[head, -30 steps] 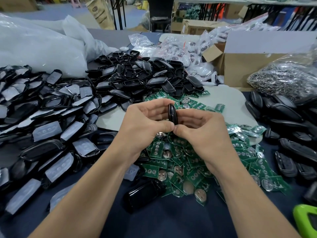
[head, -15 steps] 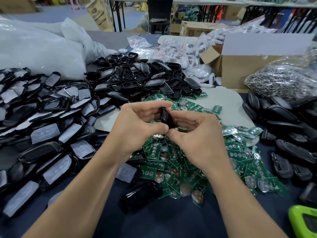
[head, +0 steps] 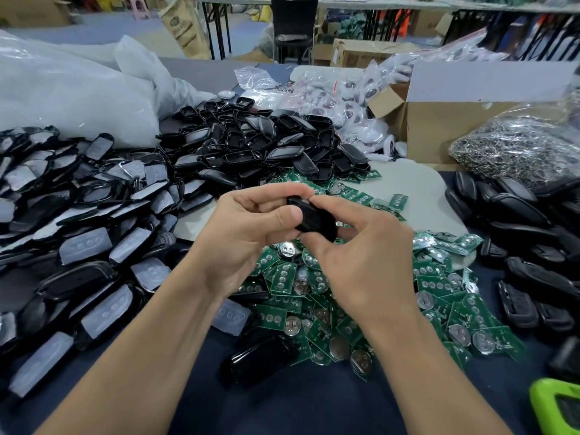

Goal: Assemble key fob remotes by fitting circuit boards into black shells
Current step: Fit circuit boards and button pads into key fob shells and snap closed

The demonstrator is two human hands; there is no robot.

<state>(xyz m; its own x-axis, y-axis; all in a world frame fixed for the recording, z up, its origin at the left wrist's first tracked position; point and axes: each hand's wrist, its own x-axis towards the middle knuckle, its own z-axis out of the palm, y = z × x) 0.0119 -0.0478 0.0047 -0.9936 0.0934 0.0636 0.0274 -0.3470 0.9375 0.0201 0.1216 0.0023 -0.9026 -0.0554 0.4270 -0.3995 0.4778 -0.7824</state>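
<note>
Both hands hold one black key fob shell (head: 314, 221) above the table's middle. My left hand (head: 248, 233) grips its left end, thumb pressed on the top face. My right hand (head: 361, 255) pinches its right side with fingers curled under it. The shell lies tilted, its glossy face toward me; its inside is hidden. Beneath the hands spreads a heap of green circuit boards (head: 314, 309) with round coin cells. A pile of empty black shells (head: 266, 149) sits behind.
Shells with clear button pads (head: 81, 221) cover the left. Closed black fobs (head: 527, 246) lie at the right, one more black shell (head: 257, 359) near me. A cardboard box (head: 439, 127), a bag of metal rings (head: 514, 149) and a green object (head: 555, 406) stand at the right.
The shell has turned from standing on edge between my thumbs to lying tilted with its face up. My right hand has shifted to the shell's right side.
</note>
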